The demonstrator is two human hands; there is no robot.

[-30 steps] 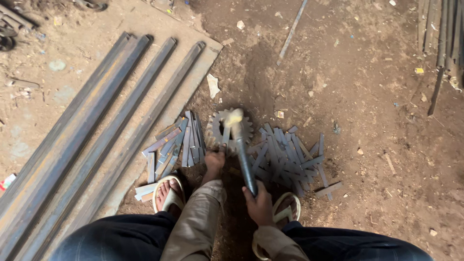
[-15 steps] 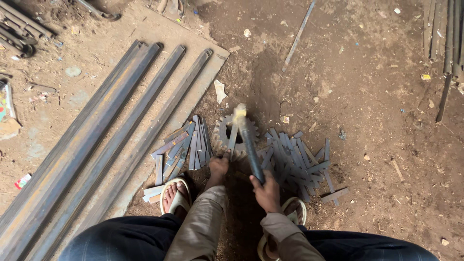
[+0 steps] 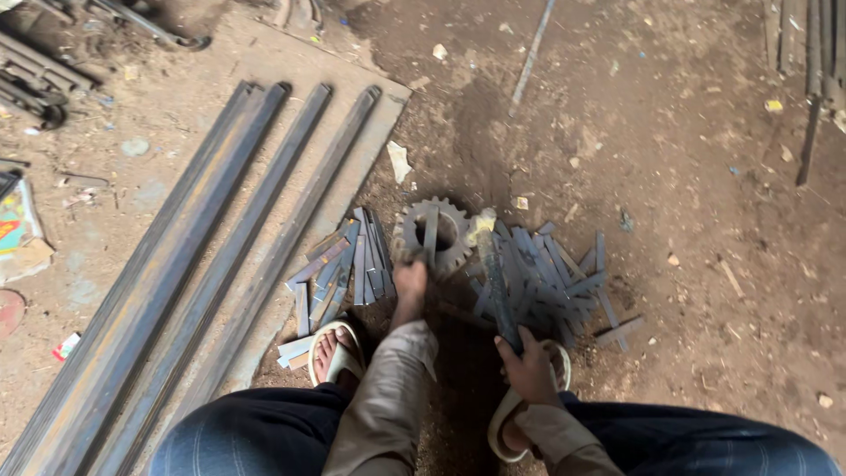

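The person squats on a dirt floor (image 3: 670, 141), knees in dark trousers at the bottom of the view, feet in pale sandals. The left hand (image 3: 410, 280) reaches forward out of a khaki sleeve and closes around the near end of a flat metal strip (image 3: 430, 236), which lies across a toothed steel gear (image 3: 432, 236) resting flat on the ground; the strip spans the gear's central hole. The right hand (image 3: 529, 366) is wrapped firmly around the lower end of a hammer handle (image 3: 495, 291), and the hammer head (image 3: 481, 226), pale and slightly blurred, sits just beside the gear's right edge, close to the strip; whether it touches either one cannot be told. The handle slants up and to the left from the hand. To the right of the gear a loose pile of short flat metal strips (image 3: 555, 273) fans out over the soil, reaching down towards the right sandal (image 3: 511, 414). To the left of the gear a second, smaller bundle of strips (image 3: 339, 264) lies more or less in parallel, its near end just beside the left sandal (image 3: 337, 353). Further left, several long square steel tubes (image 3: 203, 264) lie side by side on a flat board, running diagonally from the lower left to the upper middle. A thin rod (image 3: 531, 53) lies on the soil beyond the gear, and more dark bars (image 3: 815, 70) lie at the upper right corner.
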